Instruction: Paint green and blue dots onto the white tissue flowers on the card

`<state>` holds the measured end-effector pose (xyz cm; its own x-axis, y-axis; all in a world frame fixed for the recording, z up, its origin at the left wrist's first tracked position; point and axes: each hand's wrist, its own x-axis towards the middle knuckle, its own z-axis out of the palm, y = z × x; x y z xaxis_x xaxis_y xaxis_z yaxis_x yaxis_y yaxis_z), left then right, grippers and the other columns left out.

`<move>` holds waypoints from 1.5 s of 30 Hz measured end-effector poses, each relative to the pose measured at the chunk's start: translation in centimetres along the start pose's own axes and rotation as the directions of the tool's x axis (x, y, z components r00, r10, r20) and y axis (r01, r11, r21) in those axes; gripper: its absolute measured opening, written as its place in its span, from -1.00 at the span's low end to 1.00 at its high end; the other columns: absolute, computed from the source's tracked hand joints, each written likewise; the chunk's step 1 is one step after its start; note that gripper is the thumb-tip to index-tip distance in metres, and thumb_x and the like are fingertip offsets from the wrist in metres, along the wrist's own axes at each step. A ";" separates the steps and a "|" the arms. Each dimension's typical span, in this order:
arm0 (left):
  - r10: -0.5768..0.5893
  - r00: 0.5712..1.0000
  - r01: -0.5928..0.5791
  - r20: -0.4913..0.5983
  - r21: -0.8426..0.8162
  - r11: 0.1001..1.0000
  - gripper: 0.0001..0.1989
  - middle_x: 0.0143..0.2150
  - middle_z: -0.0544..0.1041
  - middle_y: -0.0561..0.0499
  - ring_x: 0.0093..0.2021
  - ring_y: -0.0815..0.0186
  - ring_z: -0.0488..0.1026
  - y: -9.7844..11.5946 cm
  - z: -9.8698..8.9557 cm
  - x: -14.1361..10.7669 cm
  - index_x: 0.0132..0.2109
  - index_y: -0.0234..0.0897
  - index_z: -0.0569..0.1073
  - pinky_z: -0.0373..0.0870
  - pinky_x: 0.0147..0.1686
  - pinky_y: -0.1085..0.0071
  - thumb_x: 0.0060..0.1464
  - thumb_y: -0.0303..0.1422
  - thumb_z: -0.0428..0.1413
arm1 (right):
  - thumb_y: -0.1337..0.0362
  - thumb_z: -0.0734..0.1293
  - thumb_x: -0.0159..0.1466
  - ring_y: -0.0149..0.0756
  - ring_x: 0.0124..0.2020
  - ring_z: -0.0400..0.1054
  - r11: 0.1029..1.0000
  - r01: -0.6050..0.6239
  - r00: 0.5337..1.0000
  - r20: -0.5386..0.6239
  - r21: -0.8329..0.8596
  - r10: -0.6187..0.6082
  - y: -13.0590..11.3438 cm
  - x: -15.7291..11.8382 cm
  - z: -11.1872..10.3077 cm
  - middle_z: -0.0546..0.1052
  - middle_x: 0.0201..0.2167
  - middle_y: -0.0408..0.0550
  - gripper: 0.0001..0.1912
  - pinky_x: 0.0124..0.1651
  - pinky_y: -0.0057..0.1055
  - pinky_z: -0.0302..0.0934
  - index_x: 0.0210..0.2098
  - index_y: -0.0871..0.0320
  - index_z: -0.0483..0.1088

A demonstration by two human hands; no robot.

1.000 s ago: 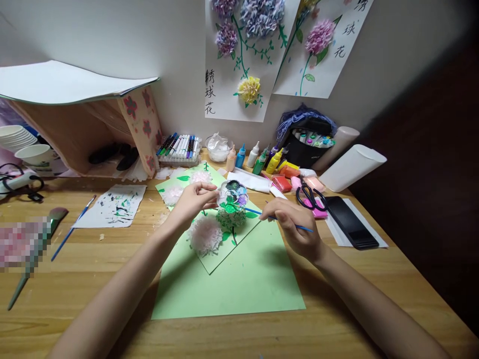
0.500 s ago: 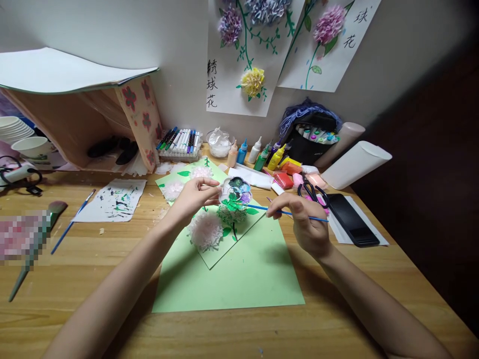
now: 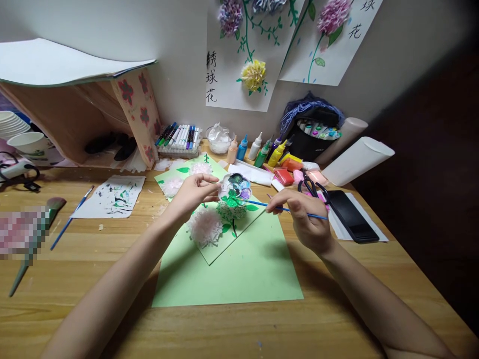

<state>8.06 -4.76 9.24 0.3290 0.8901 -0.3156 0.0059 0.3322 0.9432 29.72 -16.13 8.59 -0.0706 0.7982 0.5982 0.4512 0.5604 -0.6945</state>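
My left hand (image 3: 196,194) pinches the left rim of a flower-shaped paint palette (image 3: 225,188), holding it over the artwork. The palette's wells carry green, dark, blue and purple paint. In my right hand (image 3: 301,214) is a thin blue paintbrush (image 3: 258,203), its tip in the green paint at the palette's near side. Beneath lies a light green card (image 3: 210,257) with pink fluffy paper flowers (image 3: 205,227), a green-white flower (image 3: 231,213) and painted green leaves. That card rests at an angle on a larger green sheet (image 3: 239,284).
Paint bottles (image 3: 261,155), a marker box (image 3: 179,139) and a bowl of white material (image 3: 219,139) line the wall. Scissors (image 3: 312,187) and a phone (image 3: 352,217) lie right. Left are a paint-stained tissue (image 3: 116,197), another blue brush (image 3: 71,219) and a large brush (image 3: 33,249).
The view has tilted slightly, so the scene sits a little higher. Both hands keep their holds on the palette and the paintbrush, with the brush tip still at the green paint.
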 end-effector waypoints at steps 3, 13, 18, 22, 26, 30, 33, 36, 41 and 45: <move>0.001 1.000 -0.001 -0.012 0.013 1.000 -0.82 -0.49 0.51 0.05 -0.49 0.43 0.49 0.0 -0.1 0.2 -0.26 -0.41 0.44 0.55 -0.33 0.45 -0.03 -0.54 0.28 | 0.08 0.12 0.45 -0.40 -0.43 0.41 1.000 0.006 0.999 -0.048 0.023 -0.005 -0.2 0.2 -0.4 0.55 -0.46 -0.08 -0.54 -0.38 -0.43 0.28 -0.37 0.14 0.53; 0.102 0.972 -0.103 -0.211 0.008 0.995 -0.79 -0.47 0.53 0.02 -0.47 0.42 0.50 1.2 -3.4 1.8 -0.34 -0.41 0.49 0.55 -0.29 0.46 -0.20 -0.56 0.31 | 0.08 0.38 0.28 -0.41 -0.43 0.40 0.869 -0.353 0.839 -0.294 0.348 0.458 5.3 -3.5 -0.3 0.53 -0.44 -0.13 -0.78 -0.35 -0.46 0.33 -0.32 0.10 0.51; 0.138 0.966 -0.139 -0.216 0.012 0.990 -0.76 -0.46 0.52 0.02 -0.46 0.39 0.50 1.0 -4.3 2.5 -0.34 -0.41 0.52 0.57 -0.23 0.36 -0.26 -0.52 0.34 | 0.00 0.38 0.22 -0.37 -0.52 0.37 0.713 -0.465 0.748 -0.197 0.524 0.633 7.8 -6.1 1.2 0.49 -0.54 -0.12 -0.68 -0.49 -0.44 0.28 -0.44 0.14 0.45; 0.130 0.962 -0.131 -0.238 0.013 0.991 -0.78 -0.43 0.52 0.01 -0.45 0.38 0.51 1.0 -4.5 2.6 -0.35 -0.40 0.51 0.58 -0.22 0.35 -0.25 -0.52 0.33 | 0.03 0.32 0.29 -0.36 -0.47 0.37 0.769 -0.450 0.825 -0.119 0.454 0.553 7.3 -6.4 1.7 0.48 -0.50 -0.11 -0.67 -0.45 -0.43 0.29 -0.45 0.14 0.45; 0.139 0.960 -0.137 -0.241 0.025 0.990 -0.79 -0.40 0.53 0.00 -0.41 0.38 0.52 1.2 -4.6 2.5 -0.34 -0.40 0.52 0.58 -0.22 0.37 -0.22 -0.51 0.31 | 0.10 0.25 0.37 -0.37 -0.43 0.35 0.838 -0.409 0.872 -0.118 0.360 0.476 6.8 -6.6 1.7 0.48 -0.45 -0.11 -0.67 -0.35 -0.41 0.30 -0.42 0.14 0.46; 0.120 0.964 -0.118 -0.236 0.026 0.993 -0.81 -0.37 0.54 -0.01 -0.39 0.35 0.54 1.4 -4.5 2.4 -0.34 -0.39 0.52 0.58 -0.22 0.38 -0.21 -0.53 0.31 | 0.12 0.24 0.38 -0.36 -0.42 0.35 0.848 -0.407 0.878 -0.111 0.339 0.465 6.8 -7.0 1.7 0.48 -0.45 -0.10 -0.69 -0.33 -0.40 0.28 -0.39 0.13 0.47; 0.114 0.967 -0.110 -0.229 0.030 0.993 -0.81 -0.36 0.54 -0.01 -0.37 0.34 0.55 1.5 -4.4 2.3 -0.33 -0.39 0.52 0.58 -0.21 0.38 -0.20 -0.53 0.30 | 0.13 0.23 0.38 -0.35 -0.42 0.34 0.853 -0.378 0.875 -0.162 0.360 0.457 7.0 -7.1 1.7 0.47 -0.44 -0.10 -0.69 -0.35 -0.40 0.28 -0.40 0.13 0.46; 0.113 0.968 -0.111 -0.225 0.023 0.994 -0.80 -0.37 0.54 -0.01 -0.37 0.34 0.55 1.6 -4.4 2.2 -0.32 -0.40 0.52 0.59 -0.21 0.38 -0.20 -0.54 0.30 | 0.13 0.23 0.37 -0.34 -0.40 0.36 0.851 -0.370 0.868 -0.187 0.373 0.459 7.1 -7.1 1.7 0.48 -0.41 -0.09 -0.70 -0.35 -0.40 0.29 -0.38 0.12 0.47; 0.101 0.970 -0.095 -0.220 0.035 0.995 -0.79 -0.38 0.54 -0.02 -0.35 0.33 0.56 1.7 -4.4 2.1 -0.31 -0.41 0.53 0.59 -0.20 0.38 -0.20 -0.55 0.31 | 0.12 0.22 0.38 -0.34 -0.40 0.36 0.862 -0.398 0.872 -0.162 0.314 0.461 7.1 -7.1 1.8 0.49 -0.41 -0.09 -0.70 -0.31 -0.38 0.30 -0.37 0.12 0.46; 0.102 0.970 -0.097 -0.222 0.031 0.995 -0.80 -0.38 0.54 -0.02 -0.36 0.33 0.57 1.8 -4.4 2.1 -0.30 -0.41 0.53 0.59 -0.21 0.38 -0.17 -0.55 0.30 | 0.13 0.22 0.38 -0.32 -0.39 0.37 0.886 -0.361 0.883 -0.198 0.292 0.425 6.8 -7.1 1.8 0.48 -0.41 -0.08 -0.69 -0.32 -0.36 0.30 -0.38 0.12 0.47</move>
<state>4.62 -0.94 9.81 0.1103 0.9662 -0.2332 0.0031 0.2343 0.9722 31.72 -17.63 -1.11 0.3053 0.8995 0.3126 0.1656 0.2731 -0.9476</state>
